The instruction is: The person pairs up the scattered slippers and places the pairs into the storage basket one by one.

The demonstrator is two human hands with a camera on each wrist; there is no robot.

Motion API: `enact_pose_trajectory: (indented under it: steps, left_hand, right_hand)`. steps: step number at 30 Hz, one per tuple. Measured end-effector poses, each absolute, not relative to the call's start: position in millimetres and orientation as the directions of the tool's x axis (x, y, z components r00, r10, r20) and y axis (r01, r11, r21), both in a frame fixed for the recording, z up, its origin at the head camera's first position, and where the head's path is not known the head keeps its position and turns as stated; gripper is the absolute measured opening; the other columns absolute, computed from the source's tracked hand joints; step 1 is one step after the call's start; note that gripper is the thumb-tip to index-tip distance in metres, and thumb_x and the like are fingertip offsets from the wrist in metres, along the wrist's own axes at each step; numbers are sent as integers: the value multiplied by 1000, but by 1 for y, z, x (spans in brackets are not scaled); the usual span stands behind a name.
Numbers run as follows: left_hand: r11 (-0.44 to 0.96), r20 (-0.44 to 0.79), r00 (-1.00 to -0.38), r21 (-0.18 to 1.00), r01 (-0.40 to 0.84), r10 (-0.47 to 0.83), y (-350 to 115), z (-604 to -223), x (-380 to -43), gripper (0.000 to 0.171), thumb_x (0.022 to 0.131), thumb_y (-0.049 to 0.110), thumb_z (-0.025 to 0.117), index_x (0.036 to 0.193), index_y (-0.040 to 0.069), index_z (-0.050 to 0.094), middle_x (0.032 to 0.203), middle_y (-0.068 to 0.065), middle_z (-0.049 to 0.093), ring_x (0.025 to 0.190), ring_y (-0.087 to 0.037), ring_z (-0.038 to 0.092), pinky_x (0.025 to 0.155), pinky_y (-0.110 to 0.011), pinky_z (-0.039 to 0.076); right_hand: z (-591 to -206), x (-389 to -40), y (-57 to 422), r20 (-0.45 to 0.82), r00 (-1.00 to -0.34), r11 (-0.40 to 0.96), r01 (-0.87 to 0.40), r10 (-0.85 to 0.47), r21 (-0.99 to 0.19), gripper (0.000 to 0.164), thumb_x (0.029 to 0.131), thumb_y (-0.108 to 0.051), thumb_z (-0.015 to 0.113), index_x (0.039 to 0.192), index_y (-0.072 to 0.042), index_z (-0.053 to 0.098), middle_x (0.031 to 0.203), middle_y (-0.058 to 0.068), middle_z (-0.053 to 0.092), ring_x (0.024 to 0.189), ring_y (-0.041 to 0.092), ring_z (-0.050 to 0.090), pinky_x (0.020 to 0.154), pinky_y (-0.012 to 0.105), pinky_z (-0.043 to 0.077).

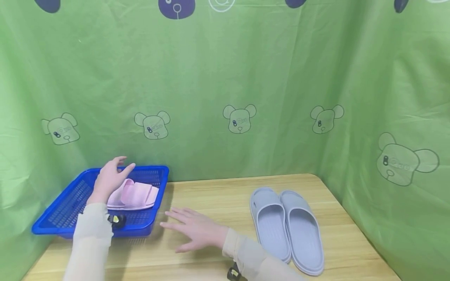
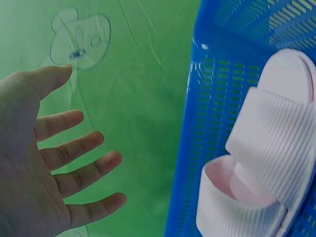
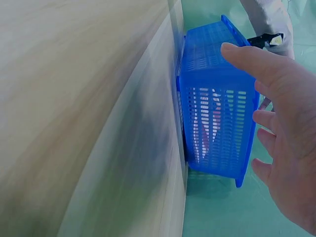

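A pair of pink slippers [image 1: 137,195] with ribbed straps lies in a blue plastic basket [image 1: 162,195] at the table's left; in the left wrist view the pink slippers [image 2: 276,143] overlap. My left hand [image 1: 110,179] hovers over the basket, fingers spread and touching nothing. To the basket's right, my right hand [image 1: 198,228] hangs above the tabletop with its fingers apart and holds nothing. The right wrist view shows that hand [image 3: 291,133] near the basket's slotted side wall [image 3: 212,123]. Farther right, a pair of grey-blue slippers [image 1: 286,230] sits side by side on the table.
The light wooden table [image 1: 211,191] carries the basket and both pairs of slippers. A green curtain [image 1: 274,78] printed with bear heads hangs behind the table and along its sides. A dark wrist camera [image 1: 117,221] sits on the left sleeve.
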State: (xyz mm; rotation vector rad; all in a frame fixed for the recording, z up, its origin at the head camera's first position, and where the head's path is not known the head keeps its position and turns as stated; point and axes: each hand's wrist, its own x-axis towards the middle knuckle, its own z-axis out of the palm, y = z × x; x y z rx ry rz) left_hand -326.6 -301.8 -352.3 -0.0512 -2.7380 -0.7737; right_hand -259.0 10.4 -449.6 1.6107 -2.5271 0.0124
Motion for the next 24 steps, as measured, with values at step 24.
enact_pose_trajectory:
  steps: [24]
  left_hand:
    - [853, 406, -908, 434, 288, 100, -246, -356, -304, 69, 96, 56, 49, 142, 5, 44, 145, -24, 45, 135, -44, 39, 110, -62, 34]
  right_hand:
    - [-447, -249, 64, 177, -455, 463, -886, -873, 3, 82, 89, -61, 55, 156, -28, 20, 163, 7, 18, 150, 30, 21, 122, 48, 22]
